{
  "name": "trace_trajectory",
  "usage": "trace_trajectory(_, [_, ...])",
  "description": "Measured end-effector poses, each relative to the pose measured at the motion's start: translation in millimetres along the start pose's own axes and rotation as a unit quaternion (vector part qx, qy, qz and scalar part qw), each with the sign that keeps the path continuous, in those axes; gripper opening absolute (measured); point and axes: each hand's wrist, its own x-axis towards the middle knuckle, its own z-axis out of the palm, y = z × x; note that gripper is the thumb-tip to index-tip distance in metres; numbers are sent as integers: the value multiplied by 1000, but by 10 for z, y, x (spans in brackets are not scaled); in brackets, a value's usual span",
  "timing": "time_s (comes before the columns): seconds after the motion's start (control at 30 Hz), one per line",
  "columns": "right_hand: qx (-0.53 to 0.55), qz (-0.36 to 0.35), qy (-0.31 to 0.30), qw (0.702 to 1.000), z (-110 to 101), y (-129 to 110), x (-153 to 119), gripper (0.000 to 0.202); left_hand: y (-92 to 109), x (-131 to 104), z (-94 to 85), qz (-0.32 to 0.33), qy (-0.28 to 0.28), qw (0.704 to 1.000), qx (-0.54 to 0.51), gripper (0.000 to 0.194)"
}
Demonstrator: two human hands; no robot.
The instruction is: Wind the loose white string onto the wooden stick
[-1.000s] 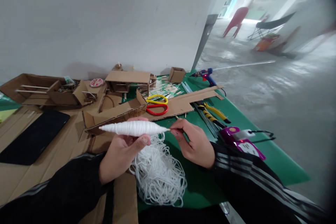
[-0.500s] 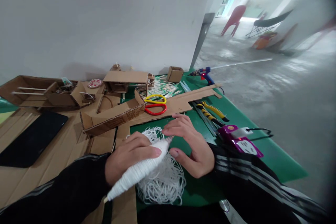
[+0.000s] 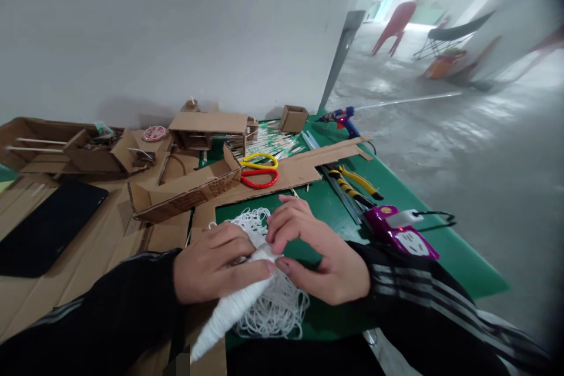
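A spindle of white string [image 3: 233, 309], wound thick in the middle and tapering to a stick tip, lies slantwise across my lap side of the table. My left hand [image 3: 214, 264] is wrapped over it from above, thumb along its top. At its upper right end, my right hand [image 3: 324, 258] closes its thumb and fingertips around the tip, which they mostly hide. Under the spindle spreads a loose heap of white cord [image 3: 277, 314] on the green table [image 3: 335, 320].
Scissors [image 3: 259, 178] with red and yellow handles lie beyond my hands, beside an open cardboard tray [image 3: 189, 194]. Pliers [image 3: 352, 185], a purple power strip [image 3: 399, 232] and a glue gun [image 3: 346, 120] are to the right. A black tablet-like slab [image 3: 53, 226] rests on cardboard at left.
The spindle's lower end has swung down and slightly right. My right fingers have moved left and closed in on its upper tip. My view has shifted slightly.
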Motion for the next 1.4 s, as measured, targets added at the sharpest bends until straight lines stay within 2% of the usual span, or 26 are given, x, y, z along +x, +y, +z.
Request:
trace_trajectory(0.3, [-16,-7,-43,999,-35,17,-1,12,20,-23,10,-23,-10,1000,18,30])
trace_trajectory(0.43, [-32,-15,-64,997,-43,30,2,11,18,-36,15,-11,-27,999,39,30])
trace_trajectory(0.7, [-15,11,-75,997,-18,38,-13,6,7,-28,26,-10,-31,998,46,30])
trace_trajectory(0.97, [9,0,-60,998,-36,70,-8,3,8,-19,21,-18,-18,999,36,27])
trace_trajectory(1.2, [-1,-24,-61,998,-33,64,20,23,5,-4,1,-29,-13,999,20,25])
trace_trajectory(1.4, [27,-32,-26,999,-11,115,49,10,-24,-44,41,-36,-33,998,34,30])
